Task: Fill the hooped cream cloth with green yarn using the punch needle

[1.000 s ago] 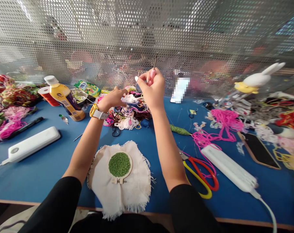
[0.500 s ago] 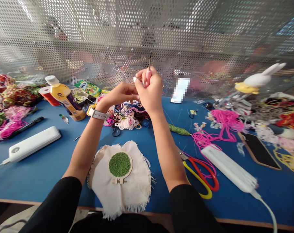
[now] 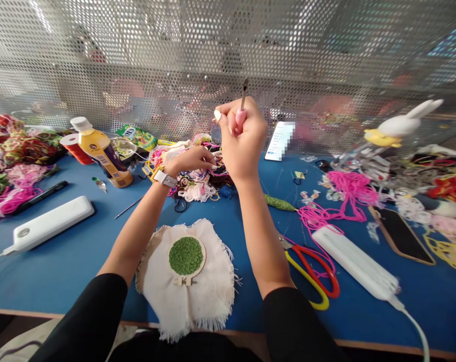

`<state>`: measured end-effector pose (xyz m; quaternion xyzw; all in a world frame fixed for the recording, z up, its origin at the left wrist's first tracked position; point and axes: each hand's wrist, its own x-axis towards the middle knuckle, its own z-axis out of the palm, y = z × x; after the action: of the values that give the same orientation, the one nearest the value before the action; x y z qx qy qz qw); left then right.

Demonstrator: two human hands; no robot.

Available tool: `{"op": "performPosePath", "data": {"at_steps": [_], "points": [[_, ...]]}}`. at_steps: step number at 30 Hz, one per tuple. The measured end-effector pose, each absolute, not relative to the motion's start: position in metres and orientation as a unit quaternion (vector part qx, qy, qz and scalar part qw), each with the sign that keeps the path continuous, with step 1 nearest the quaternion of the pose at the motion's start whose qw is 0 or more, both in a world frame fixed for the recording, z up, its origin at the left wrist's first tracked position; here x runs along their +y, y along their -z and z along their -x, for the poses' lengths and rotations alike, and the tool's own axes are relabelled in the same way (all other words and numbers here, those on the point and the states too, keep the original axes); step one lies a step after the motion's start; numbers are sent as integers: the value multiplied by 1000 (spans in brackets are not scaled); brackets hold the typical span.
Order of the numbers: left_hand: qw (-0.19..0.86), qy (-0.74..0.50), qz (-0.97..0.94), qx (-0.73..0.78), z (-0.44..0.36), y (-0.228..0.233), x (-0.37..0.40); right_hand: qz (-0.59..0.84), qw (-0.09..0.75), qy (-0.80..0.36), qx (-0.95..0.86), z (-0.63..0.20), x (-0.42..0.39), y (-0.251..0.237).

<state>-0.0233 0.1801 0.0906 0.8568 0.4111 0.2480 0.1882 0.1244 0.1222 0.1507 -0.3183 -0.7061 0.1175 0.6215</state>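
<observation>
Gripping a pink-handled punch needle (image 3: 242, 108) in a closed fist, the right hand (image 3: 243, 138) holds it upright above the bench (image 3: 80, 251), metal tip pointing up. The left hand (image 3: 192, 160), fingers curled and pinching into the tangle of coloured threads (image 3: 197, 183) just below, seems closed on a strand, though it is too fine to make out. A snag in that tangle could jerk the thread loose. The embroidery hoop (image 3: 186, 256) lies on its cloth near the body, well apart from both hands.
</observation>
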Motion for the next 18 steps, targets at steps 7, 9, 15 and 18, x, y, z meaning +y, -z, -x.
{"op": "performPosePath", "data": {"at_steps": [7,9,15,18], "points": [[173,-209,-865,422,41,-84,189,295,646,-111,-695,-134,118,-156],[177,-214,-862,424,46,-83,190,285,654,-89,-695,-136,120,-156],[198,-217,-851,436,60,-75,197,257,736,49,-624,-138,120,-161],[202,-220,-840,453,65,-69,200,269,739,84,-611,-140,113,-166]]}}
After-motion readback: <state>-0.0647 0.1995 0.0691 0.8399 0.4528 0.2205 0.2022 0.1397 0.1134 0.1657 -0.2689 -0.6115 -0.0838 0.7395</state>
